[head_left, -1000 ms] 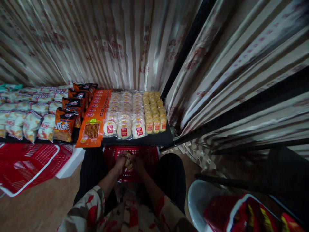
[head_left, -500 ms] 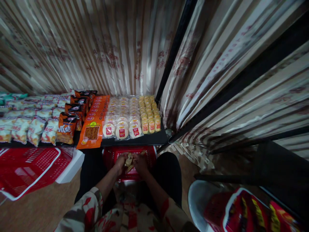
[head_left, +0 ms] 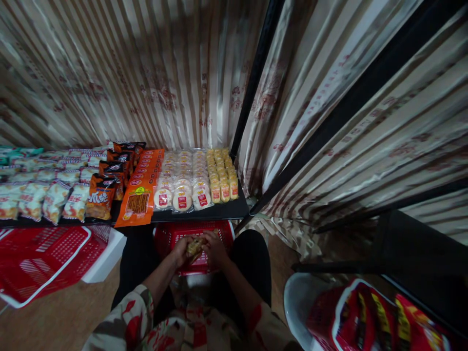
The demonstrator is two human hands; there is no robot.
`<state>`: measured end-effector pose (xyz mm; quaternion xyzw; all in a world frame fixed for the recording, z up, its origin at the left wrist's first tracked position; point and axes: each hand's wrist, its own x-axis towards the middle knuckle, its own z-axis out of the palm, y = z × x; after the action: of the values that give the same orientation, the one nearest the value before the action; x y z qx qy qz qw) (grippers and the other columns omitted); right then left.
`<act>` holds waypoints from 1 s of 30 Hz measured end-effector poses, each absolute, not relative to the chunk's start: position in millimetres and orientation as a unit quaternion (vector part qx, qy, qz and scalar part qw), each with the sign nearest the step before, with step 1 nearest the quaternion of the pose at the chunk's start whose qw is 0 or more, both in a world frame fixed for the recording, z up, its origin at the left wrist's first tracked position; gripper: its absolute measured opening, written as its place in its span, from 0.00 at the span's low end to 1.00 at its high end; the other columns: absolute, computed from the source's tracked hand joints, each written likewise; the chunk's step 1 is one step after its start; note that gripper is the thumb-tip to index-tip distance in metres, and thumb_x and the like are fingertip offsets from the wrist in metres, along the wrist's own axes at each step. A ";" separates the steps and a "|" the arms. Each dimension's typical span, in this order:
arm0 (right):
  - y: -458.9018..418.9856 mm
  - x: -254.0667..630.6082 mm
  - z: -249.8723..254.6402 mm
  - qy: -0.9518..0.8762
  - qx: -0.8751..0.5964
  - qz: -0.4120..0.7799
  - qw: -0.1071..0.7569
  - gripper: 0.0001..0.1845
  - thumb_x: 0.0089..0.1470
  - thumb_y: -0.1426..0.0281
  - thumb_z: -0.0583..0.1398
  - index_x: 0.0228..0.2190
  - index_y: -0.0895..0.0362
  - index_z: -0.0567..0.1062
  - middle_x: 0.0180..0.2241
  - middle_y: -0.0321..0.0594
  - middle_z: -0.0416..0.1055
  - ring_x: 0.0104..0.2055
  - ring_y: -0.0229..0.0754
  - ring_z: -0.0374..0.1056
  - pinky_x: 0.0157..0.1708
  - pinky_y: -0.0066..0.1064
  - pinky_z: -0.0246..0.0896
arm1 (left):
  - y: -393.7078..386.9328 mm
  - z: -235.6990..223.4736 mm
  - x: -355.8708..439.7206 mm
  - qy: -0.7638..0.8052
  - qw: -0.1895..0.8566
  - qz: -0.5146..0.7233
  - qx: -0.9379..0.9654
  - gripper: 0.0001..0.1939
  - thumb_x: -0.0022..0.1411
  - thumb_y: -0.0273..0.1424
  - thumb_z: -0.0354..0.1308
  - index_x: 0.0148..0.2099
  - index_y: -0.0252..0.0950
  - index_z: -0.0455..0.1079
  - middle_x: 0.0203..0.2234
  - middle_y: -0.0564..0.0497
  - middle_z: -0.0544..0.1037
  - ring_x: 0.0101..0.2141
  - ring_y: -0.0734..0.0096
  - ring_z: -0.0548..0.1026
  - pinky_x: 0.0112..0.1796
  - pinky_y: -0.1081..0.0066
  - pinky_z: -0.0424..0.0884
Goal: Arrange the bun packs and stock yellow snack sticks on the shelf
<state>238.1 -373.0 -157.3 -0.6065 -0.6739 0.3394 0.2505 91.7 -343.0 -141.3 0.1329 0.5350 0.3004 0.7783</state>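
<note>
Your left hand [head_left: 182, 249] and right hand [head_left: 214, 247] clamp together on a small yellowish wrapped snack packet [head_left: 193, 247], over the red slotted plastic basket [head_left: 226, 233]. At 12 o'clock beyond, round white-wrapped cakes [head_left: 182, 200] line the black shelf [head_left: 219, 212].

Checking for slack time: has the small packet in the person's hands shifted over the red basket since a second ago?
No. The small packet stays between left hand and right hand, over the red basket; only the camera shifted.

Head view — steeply down, close
</note>
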 end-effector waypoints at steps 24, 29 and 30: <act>-369.6 259.4 -153.1 -0.621 -0.542 0.509 0.247 0.21 0.41 0.77 0.56 0.41 0.53 0.73 0.35 0.34 0.73 0.33 0.35 0.67 0.33 0.24 0.61 | -353.4 -131.5 93.6 0.500 0.836 0.204 0.096 0.19 0.51 0.25 0.48 0.46 0.28 0.65 0.28 0.42 0.78 0.23 0.68 0.77 0.21 0.76 0.70; -369.2 260.2 -146.1 -0.587 -0.539 0.555 0.236 0.23 0.41 0.77 0.56 0.43 0.56 0.70 0.30 0.33 0.72 0.29 0.34 0.66 0.29 0.24 0.60 | -354.4 -130.5 92.0 0.506 0.836 0.189 0.100 0.17 0.53 0.27 0.47 0.44 0.26 0.66 0.27 0.41 0.78 0.24 0.68 0.77 0.22 0.76 0.70; -369.1 260.4 -145.7 -0.581 -0.543 0.558 0.238 0.23 0.41 0.77 0.56 0.43 0.56 0.70 0.30 0.33 0.71 0.29 0.34 0.66 0.28 0.23 0.60 | -354.5 -130.3 91.6 0.505 0.837 0.185 0.098 0.16 0.54 0.27 0.47 0.44 0.26 0.66 0.26 0.41 0.78 0.24 0.68 0.77 0.23 0.75 0.70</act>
<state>260.4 -369.1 -145.7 -0.5432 -0.5809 0.5577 0.2375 91.6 -354.5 -130.3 0.0983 0.5051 0.1855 0.8371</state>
